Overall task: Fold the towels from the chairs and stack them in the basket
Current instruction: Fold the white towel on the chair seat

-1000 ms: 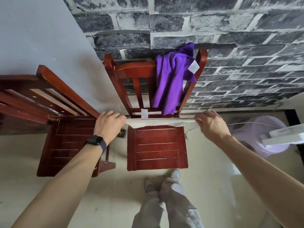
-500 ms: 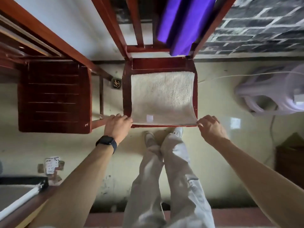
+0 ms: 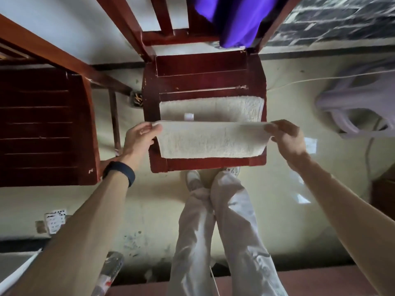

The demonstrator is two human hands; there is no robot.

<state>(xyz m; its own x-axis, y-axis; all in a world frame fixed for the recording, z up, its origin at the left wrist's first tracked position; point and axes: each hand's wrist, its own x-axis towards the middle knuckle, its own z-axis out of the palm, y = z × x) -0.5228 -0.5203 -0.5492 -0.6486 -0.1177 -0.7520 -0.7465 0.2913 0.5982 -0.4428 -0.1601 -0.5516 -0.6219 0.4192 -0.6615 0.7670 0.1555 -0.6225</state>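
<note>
A cream towel (image 3: 211,139) lies on the seat of the middle wooden chair (image 3: 203,77), its near half lifted and curling over the far half. My left hand (image 3: 140,137) pinches the lifted edge's left corner. My right hand (image 3: 285,136) pinches the right corner. A small white tag shows on the lower layer. A purple towel (image 3: 233,18) hangs over the chair's backrest at the top. A pale lavender basket (image 3: 363,107) sits on the floor to the right, partly cut off by the frame edge.
A second wooden chair (image 3: 42,124) stands to the left, close beside the first. My legs and shoes (image 3: 213,221) are right in front of the middle chair. A white cord (image 3: 299,81) runs across the floor toward the basket. A dark box (image 3: 383,195) sits at right.
The towel went from held up in front of the chair to lying on its seat. Both hands have now lifted its near edge and carried it toward the backrest, doubling the towel over.
</note>
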